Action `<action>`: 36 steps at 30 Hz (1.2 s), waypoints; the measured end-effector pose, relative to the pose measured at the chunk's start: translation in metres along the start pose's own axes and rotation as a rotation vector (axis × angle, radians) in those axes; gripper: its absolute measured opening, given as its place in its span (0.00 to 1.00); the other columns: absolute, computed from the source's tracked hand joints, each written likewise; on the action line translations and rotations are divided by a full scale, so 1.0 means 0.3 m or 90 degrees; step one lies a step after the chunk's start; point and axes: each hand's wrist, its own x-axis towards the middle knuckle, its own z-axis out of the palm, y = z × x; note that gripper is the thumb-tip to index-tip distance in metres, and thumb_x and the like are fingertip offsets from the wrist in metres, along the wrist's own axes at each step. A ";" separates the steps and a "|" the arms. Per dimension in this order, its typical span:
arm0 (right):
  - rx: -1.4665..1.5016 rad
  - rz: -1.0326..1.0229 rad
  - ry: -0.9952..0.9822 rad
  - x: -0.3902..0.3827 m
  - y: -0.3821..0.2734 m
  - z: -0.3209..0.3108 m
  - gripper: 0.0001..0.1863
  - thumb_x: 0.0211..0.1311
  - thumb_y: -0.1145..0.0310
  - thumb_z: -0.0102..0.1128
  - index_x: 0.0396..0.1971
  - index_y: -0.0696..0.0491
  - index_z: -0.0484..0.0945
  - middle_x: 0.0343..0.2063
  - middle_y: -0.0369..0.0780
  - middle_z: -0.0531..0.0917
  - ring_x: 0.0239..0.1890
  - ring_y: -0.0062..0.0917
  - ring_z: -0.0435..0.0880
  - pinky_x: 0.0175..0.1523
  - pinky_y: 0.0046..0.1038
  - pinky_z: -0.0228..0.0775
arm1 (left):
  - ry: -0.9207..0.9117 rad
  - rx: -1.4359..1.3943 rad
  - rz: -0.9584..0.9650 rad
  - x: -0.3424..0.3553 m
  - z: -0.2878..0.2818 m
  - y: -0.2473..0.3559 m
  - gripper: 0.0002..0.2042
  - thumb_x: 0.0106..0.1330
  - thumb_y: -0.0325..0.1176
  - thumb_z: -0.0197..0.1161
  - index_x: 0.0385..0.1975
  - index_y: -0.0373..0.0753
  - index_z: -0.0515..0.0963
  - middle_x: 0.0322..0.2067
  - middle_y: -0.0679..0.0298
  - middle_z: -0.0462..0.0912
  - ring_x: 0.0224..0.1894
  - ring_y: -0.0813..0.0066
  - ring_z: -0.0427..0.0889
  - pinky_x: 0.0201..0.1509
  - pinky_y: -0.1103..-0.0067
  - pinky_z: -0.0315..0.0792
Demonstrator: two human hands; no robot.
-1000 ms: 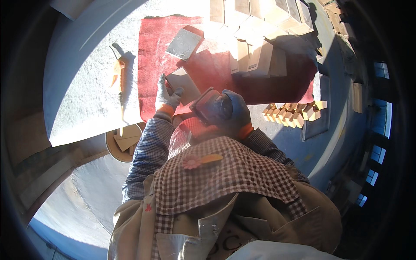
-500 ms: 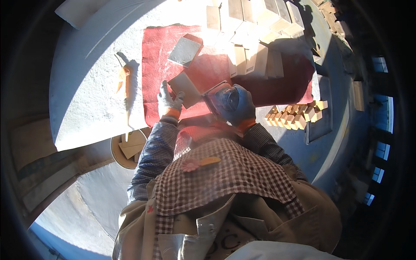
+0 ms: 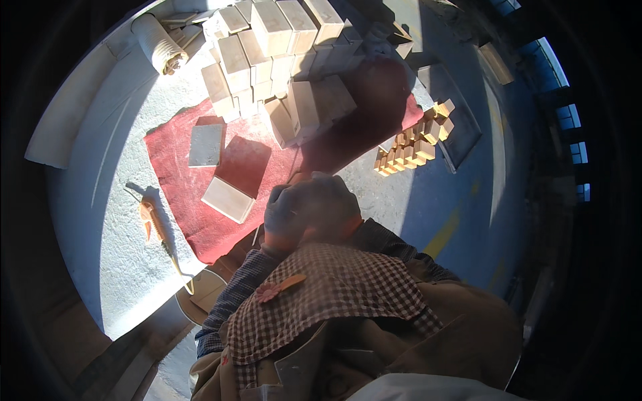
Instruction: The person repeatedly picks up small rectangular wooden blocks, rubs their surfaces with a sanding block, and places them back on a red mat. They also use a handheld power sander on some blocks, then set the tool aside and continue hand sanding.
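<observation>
My left hand (image 3: pixel 284 214) and my right hand (image 3: pixel 334 204), both in dark-looking gloves with orange cuffs, are close together in front of my apron, at the near edge of a red cloth (image 3: pixel 184 167). Their fingers are curled, and whatever lies between or under them is hidden and in shade. To the left of my hands, a flat pale wooden piece (image 3: pixel 229 199) lies on the cloth, apart from them. Farther back on the cloth rests a grey rectangular pad (image 3: pixel 206 146).
Stacked wooden blocks (image 3: pixel 271 30) stand at the back. Several small yellowish wood pieces (image 3: pixel 408 154) sit in rows to the right. An orange pistol-shaped tool (image 3: pixel 152 217) lies on the left. A round bin (image 3: pixel 207 284) with wood offcuts is below the table edge.
My left hand has let go of the wooden piece and moved right beside my right hand. The square-padded sander under my right hand is now hidden. The view has turned and shifted.
</observation>
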 end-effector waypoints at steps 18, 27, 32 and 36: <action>0.131 0.308 0.265 0.169 1.076 -0.243 0.45 0.39 0.55 0.83 0.58 0.54 0.71 0.50 0.45 0.81 0.53 0.39 0.81 0.59 0.40 0.74 | 0.327 0.087 -0.389 -0.072 0.036 -0.115 0.24 0.61 0.36 0.74 0.54 0.34 0.76 0.32 0.67 0.79 0.32 0.81 0.77 0.39 0.79 0.75; 0.112 0.304 0.266 0.457 1.461 -0.137 0.52 0.31 0.56 0.88 0.61 0.59 0.72 0.50 0.45 0.85 0.52 0.36 0.84 0.62 0.37 0.74 | 0.608 0.488 -0.667 -0.152 -0.041 -0.202 0.49 0.50 0.57 0.80 0.64 0.29 0.66 0.56 0.44 0.71 0.59 0.48 0.75 0.63 0.60 0.72; 0.275 0.221 0.245 0.541 1.545 -0.087 0.41 0.41 0.57 0.85 0.55 0.58 0.75 0.46 0.43 0.85 0.48 0.31 0.84 0.59 0.38 0.75 | 0.542 0.428 -0.758 -0.043 -0.017 -0.268 0.58 0.38 0.54 0.85 0.68 0.36 0.58 0.59 0.45 0.70 0.63 0.46 0.71 0.67 0.58 0.69; 0.315 0.200 0.194 0.557 1.533 -0.114 0.30 0.50 0.60 0.80 0.50 0.55 0.75 0.45 0.42 0.85 0.48 0.30 0.83 0.59 0.40 0.73 | 0.477 0.465 -0.752 -0.031 -0.083 -0.285 0.49 0.40 0.46 0.81 0.65 0.40 0.62 0.55 0.49 0.72 0.61 0.47 0.72 0.65 0.57 0.70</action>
